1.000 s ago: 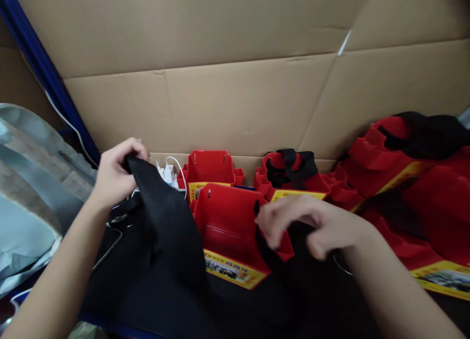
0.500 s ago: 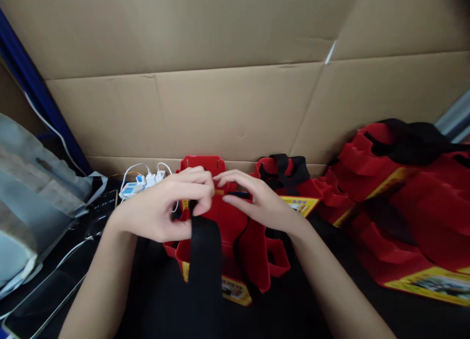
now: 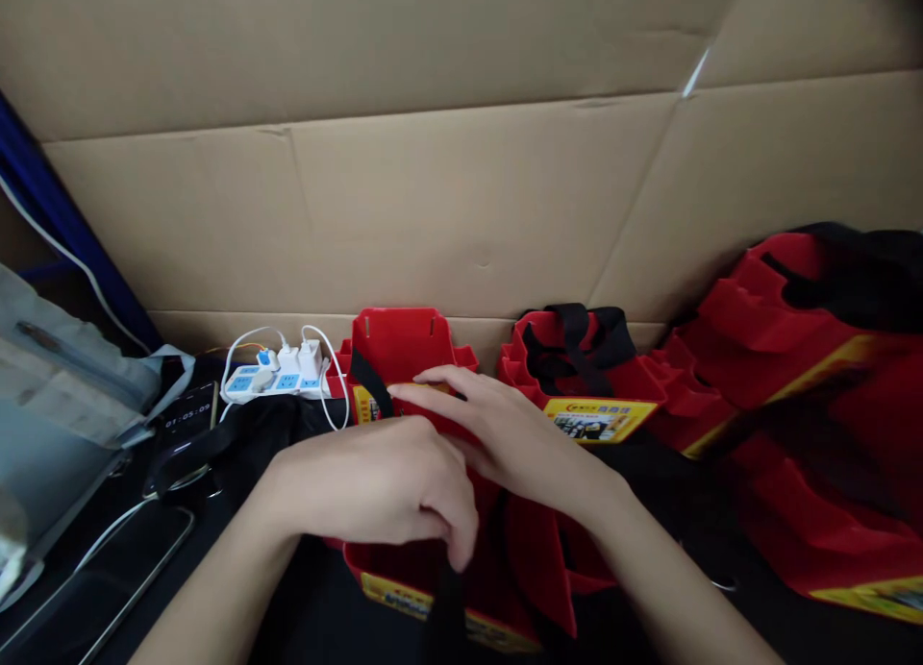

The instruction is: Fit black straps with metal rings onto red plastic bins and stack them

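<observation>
Left hand (image 3: 386,482) has dropped lower, pinching a flat black fabric strap (image 3: 445,612); beneath it, red plastic box (image 3: 537,564); right hand (image 3: 501,420)'s hold unclear; uneven tugging might twist the strap.

Left hand (image 3: 382,482) and right hand (image 3: 497,425) block the near red bin (image 3: 537,559) from above! Far left, a plug-studded power strip (image 3: 288,381) obstructs; higher up, open air before the cardboard wall (image 3: 461,204).

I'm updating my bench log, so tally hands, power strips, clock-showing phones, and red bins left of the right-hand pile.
Hands: 2 (left hand, right hand)
Power strips: 1
Clock-showing phones: 1
Red bins: 3 (front bin, rear bin, right bin)
Total: 7
</observation>
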{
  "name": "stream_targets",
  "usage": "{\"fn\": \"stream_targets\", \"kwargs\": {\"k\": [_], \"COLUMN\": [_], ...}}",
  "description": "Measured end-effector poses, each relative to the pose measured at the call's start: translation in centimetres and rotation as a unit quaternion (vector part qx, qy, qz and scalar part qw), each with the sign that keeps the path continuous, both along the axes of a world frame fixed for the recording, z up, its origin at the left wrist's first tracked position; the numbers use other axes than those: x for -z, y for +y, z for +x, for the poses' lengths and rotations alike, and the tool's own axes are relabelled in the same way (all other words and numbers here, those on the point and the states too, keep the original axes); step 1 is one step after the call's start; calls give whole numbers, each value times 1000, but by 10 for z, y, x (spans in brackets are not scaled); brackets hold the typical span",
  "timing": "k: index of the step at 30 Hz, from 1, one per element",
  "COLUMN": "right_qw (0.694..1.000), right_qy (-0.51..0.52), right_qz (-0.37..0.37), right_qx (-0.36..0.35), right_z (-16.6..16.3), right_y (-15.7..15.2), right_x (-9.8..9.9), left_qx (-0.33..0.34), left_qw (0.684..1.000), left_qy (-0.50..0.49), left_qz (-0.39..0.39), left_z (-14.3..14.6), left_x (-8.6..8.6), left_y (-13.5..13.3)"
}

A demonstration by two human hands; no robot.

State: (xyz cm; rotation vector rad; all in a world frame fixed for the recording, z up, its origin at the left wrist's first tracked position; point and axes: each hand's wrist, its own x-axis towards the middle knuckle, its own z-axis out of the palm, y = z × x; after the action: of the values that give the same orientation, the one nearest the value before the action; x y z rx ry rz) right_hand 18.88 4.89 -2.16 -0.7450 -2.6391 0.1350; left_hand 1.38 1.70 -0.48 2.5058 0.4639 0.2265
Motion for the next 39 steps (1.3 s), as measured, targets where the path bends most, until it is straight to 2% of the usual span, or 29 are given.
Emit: {"fn": "stream_targets", "kwargs": {"k": [4, 7, 9, 10, 11, 12, 14, 15, 16, 20, 23, 28, 31, 33, 36, 39], "right_qw": [999, 998, 997, 997, 996, 996, 993, 993, 993, 996, 999, 998, 997, 997, 994, 990], "right_qy": [-2, -15, -6, -1, 6, 11, 18, 20, 23, 17, 5, 23, 70, 54, 4, -11], "right_qz": [19, 30, 54, 67, 81, 93, 112, 116, 117, 83, 42, 5, 38, 44, 10, -42], "right_qx": [-43, -61, -49, -39, -26, -11, 11, 13, 12, 16, 14, -63, -13, 45, 112, 133], "right_z": [-2, -1, 1, 3, 5, 6, 8, 7, 6, 0, -5, 1, 12, 18, 20, 17], "right_y": [0, 0, -2, -4, -7, -10, -19, -23, -27, -38, -36, -16, 0, 6, 4, -8], "right_x": [0, 0, -1, -2, -3, -4, -6, -7, -7, -4, 1, 5, 5, 6, 7, 2], "left_qx": [93, 105, 86, 42, -38, -147, -345, -402, -422, -381, -375, -378, -385, -391, -399, -405], "left_qw": [995, 994, 996, 998, 996, 982, 925, 904, 899, 925, 927, 923, 909, 898, 878, 866], "left_qy": [-21, -11, -28, -47, -74, -99, -117, -104, -84, -2, 8, 35, 86, 129, 197, 232], "left_qz": [-5, -4, 0, 13, 39, 70, 108, 101, 81, 8, 12, 67, 136, 158, 176, 181], "left_z": [15, 15, 7, 1, -5, -11, -19, -20, -20, -9, -7, -15, -17, -17, -18, -16], "left_x": [6, 1, -9, -14, -19, -22, -25, -24, -22, -10, -3, 0, -1, -1, 2, 6], "left_y": [-4, -10, -17, -22, -27, -31, -35, -34, -32, -17, -4, 3, -2, -4, -5, 0]}}
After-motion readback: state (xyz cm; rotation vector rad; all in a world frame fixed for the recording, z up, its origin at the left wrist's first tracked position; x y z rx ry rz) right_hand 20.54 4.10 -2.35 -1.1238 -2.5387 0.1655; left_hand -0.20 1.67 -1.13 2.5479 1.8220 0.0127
